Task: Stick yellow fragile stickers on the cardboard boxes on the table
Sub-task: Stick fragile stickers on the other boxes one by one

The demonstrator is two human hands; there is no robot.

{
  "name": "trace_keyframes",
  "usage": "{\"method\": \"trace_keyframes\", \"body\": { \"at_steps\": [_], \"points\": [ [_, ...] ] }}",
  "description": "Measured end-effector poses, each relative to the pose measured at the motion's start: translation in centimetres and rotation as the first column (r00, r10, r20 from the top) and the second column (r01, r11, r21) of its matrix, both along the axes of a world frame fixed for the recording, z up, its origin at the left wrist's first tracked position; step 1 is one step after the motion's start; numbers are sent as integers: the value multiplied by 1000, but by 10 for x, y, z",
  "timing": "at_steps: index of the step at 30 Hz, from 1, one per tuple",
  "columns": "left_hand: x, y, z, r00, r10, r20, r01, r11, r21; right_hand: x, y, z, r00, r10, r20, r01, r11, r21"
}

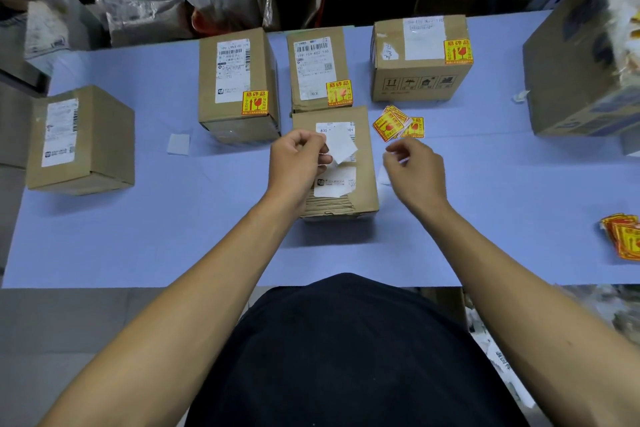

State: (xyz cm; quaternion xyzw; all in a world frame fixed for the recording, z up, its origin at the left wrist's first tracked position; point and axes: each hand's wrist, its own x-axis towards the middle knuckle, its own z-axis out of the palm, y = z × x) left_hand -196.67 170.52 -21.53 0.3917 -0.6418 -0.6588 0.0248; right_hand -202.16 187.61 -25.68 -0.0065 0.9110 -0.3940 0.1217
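Observation:
A small cardboard box point(360, 191) lies in front of me with white labels and no yellow sticker. Over it, my left hand point(298, 158) pinches a white square sheet point(341, 146); its printed side is hidden. My right hand point(414, 168) hovers just right of that box with thumb and forefinger pinched; nothing clear shows between them. Loose yellow fragile stickers point(394, 123) lie just beyond it. Three boxes behind carry yellow stickers: a tall box point(207, 87), a middle box point(294, 80) and a right box point(420, 83). A box at the left point(104, 135) has none.
A white backing square point(178, 144) lies on the blue table point(173, 236). A second heap of yellow stickers point(623, 239) sits at the right edge. A large carton point(571, 80) stands at the far right. Bags and parcels crowd the space behind the table.

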Motion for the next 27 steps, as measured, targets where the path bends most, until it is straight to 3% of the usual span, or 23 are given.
{"method": "trace_keyframes", "body": {
  "at_steps": [2, 5, 9, 12, 14, 16, 18, 19, 22, 27],
  "points": [
    [-2, 4, 1, 1000, 22, 21, -23, 998, 51, 12, -22, 18, 973, 150, -173, -159, 986, -39],
    [-3, 8, 6, 993, 107, 57, -119, 955, 271, 26, -46, 29, 888, 349, -299, -339, 937, 86],
    [0, 4, 8, 980, 178, 87, -198, 860, 471, 31, -54, 27, 864, 361, -351, -330, 932, 148],
    [7, -5, 7, 987, 128, 103, -164, 787, 595, 33, -57, 27, 876, 346, -336, -326, 938, 114],
    [11, -15, 7, 996, 54, 69, -86, 738, 670, 30, -60, 28, 954, 211, -212, -230, 970, -71],
    [14, -23, 6, 999, 19, 43, -42, 753, 657, 23, -57, 34, 992, 23, 121, 30, 910, -414],
    [16, -26, 3, 996, -48, 70, 8, 875, 484, 19, -49, 38, 873, 42, 486, 310, 720, -621],
    [17, -26, 2, 990, -100, 96, 55, 919, 391, 19, -45, 39, 813, 88, 576, 380, 671, -637],
    [20, -23, 1, 968, -214, 133, 157, 926, 343, 22, -37, 36, 760, 142, 634, 402, 663, -631],
    [20, -21, 2, 974, -209, 82, 171, 926, 337, 27, -34, 34, 777, 97, 622, 400, 687, -606]
  ]
}}
